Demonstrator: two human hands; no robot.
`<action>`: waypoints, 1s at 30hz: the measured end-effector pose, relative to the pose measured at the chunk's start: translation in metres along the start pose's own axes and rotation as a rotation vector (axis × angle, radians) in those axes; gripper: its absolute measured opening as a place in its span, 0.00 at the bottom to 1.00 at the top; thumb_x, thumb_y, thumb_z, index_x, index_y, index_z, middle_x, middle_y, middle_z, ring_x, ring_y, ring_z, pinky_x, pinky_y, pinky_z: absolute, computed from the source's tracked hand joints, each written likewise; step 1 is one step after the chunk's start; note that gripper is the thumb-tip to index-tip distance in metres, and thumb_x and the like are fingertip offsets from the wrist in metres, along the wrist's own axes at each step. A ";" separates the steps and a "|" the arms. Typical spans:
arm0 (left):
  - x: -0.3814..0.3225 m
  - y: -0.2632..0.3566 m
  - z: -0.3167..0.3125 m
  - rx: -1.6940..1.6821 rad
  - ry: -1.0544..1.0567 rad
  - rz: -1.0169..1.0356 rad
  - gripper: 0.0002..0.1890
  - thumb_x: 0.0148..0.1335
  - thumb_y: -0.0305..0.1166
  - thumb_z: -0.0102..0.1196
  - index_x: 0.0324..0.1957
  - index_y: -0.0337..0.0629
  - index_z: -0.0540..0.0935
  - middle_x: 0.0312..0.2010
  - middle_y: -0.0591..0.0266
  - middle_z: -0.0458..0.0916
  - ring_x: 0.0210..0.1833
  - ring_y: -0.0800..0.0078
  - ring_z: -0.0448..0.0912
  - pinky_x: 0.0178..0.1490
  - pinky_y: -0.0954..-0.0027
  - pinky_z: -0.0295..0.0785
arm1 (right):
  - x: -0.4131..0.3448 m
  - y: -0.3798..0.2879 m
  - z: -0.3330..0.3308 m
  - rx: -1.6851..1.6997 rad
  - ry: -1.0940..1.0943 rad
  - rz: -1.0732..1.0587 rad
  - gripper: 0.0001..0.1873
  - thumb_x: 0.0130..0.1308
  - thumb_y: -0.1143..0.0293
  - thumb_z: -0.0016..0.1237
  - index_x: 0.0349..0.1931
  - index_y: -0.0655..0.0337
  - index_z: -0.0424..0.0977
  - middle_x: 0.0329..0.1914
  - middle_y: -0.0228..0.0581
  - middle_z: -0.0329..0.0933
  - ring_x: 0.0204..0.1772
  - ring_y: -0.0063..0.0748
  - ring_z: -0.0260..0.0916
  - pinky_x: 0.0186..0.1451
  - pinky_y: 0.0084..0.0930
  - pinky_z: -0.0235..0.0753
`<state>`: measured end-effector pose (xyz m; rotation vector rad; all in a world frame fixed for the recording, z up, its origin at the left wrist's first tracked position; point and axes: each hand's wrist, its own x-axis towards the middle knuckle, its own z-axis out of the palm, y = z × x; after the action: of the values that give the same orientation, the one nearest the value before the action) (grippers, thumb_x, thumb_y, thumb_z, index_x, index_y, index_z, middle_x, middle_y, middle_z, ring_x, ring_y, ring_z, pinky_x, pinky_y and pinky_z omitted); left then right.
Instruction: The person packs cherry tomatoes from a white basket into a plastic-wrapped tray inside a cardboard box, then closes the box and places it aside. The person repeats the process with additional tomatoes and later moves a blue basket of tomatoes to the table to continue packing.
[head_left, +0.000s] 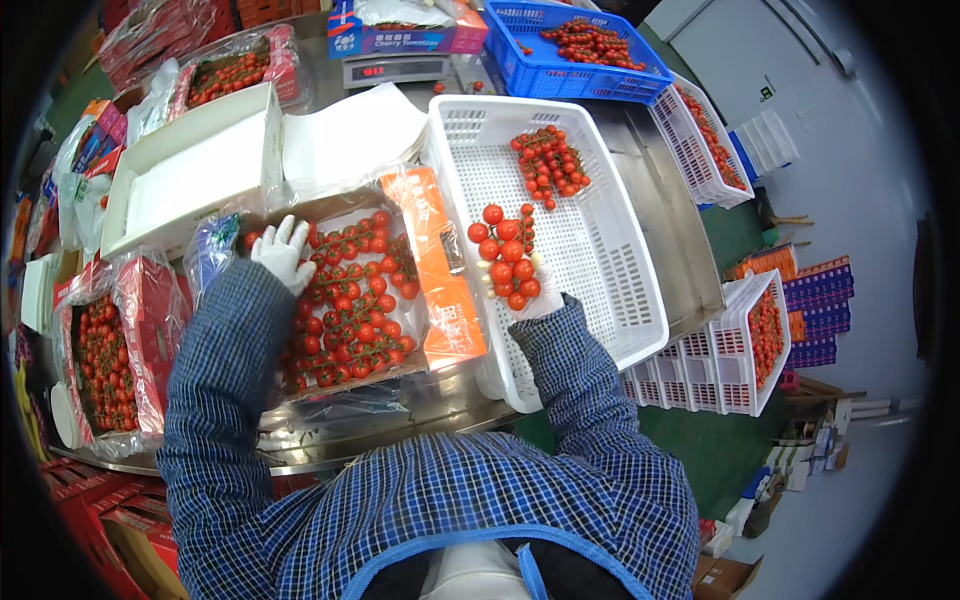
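Observation:
My gloved left hand (286, 253) rests, fingers spread, at the upper left of an open cardboard box (454, 319) lined with clear film. Rows of cherry tomatoes on the vine (358, 307) lie in that box, close beside the hand. Over the near left part of a white plastic crate (641, 300), my gloved right hand (541, 291) holds a vine of cherry tomatoes (510, 255); its fingertips show around the fruit and the palm is partly hidden. Farther back in the same crate lie more tomato vines (551, 165).
Behind stand a white open box (274, 142), white sheets (352, 131), a digital scale (395, 71) and a blue crate (585, 88) with tomatoes. Film-wrapped red boxes (154, 337) of tomatoes are at the left. Stacked white crates (720, 367) stand beyond the metal table (660, 202) at the right.

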<state>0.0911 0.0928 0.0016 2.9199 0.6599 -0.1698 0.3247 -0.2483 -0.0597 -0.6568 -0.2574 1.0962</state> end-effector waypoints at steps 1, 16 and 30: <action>-0.001 0.014 -0.006 -0.100 0.084 0.116 0.42 0.59 0.41 0.58 0.72 0.41 0.53 0.69 0.40 0.58 0.71 0.44 0.58 0.71 0.52 0.55 | -0.004 -0.002 0.014 -0.059 -0.024 -0.024 0.38 0.63 0.42 0.46 0.65 0.62 0.60 0.57 0.50 0.72 0.53 0.42 0.75 0.50 0.39 0.78; -0.075 0.089 -0.010 -2.266 -0.249 -0.150 0.28 0.62 0.31 0.55 0.63 0.39 0.63 0.50 0.49 0.76 0.47 0.55 0.80 0.52 0.54 0.78 | 0.021 -0.054 0.012 -2.531 0.359 0.088 0.40 0.47 0.68 0.56 0.65 0.52 0.61 0.74 0.48 0.52 0.71 0.52 0.55 0.68 0.48 0.61; -0.134 -0.159 0.003 -0.143 -0.250 0.174 0.47 0.45 0.42 0.69 0.70 0.53 0.61 0.61 0.49 0.68 0.65 0.53 0.66 0.66 0.60 0.64 | -0.008 0.003 0.064 -1.439 0.455 0.187 0.29 0.52 0.67 0.59 0.55 0.65 0.69 0.44 0.41 0.77 0.44 0.31 0.76 0.46 0.28 0.77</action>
<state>-0.0981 0.1783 -0.0008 2.7374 0.3618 -0.4386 0.2863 -0.2313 -0.0101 -2.2064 -0.5925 0.7634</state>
